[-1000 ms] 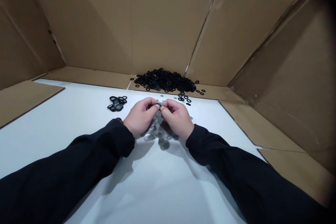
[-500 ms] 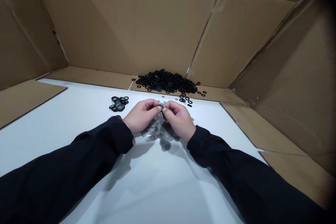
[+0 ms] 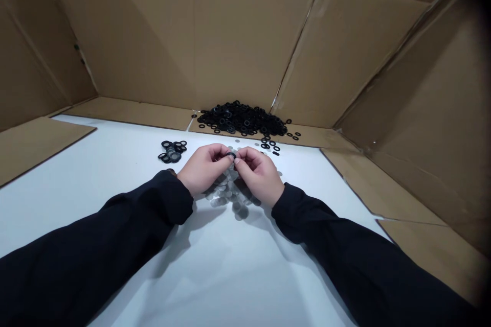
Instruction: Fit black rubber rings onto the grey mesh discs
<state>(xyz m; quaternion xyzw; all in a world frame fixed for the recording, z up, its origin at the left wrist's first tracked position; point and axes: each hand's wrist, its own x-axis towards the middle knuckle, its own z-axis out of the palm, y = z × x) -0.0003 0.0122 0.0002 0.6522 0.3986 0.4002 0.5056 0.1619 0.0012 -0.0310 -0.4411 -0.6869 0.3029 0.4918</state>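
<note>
Fingertips of my left hand [image 3: 203,167] and my right hand [image 3: 261,171] meet at the middle, both closed on one small black ring [image 3: 231,155]. Most of that ring is hidden by the thumbs and fingers. Beneath my hands lies a loose heap of translucent grey discs [image 3: 230,191], partly covered by them. To the left of my left hand sits a small group of black rings [image 3: 172,151], some with a grey disc in their opening.
A large pile of black rings [image 3: 245,120] rests on a cardboard strip against the back cardboard wall [image 3: 238,36]. Several loose rings [image 3: 270,144] lie in front of it at the right. Cardboard walls and flaps border the white table [image 3: 230,276].
My hands stay together on the ring, with slight shifts of the thumbs and fingertips. The whole view has moved a little; the piles look unchanged.
</note>
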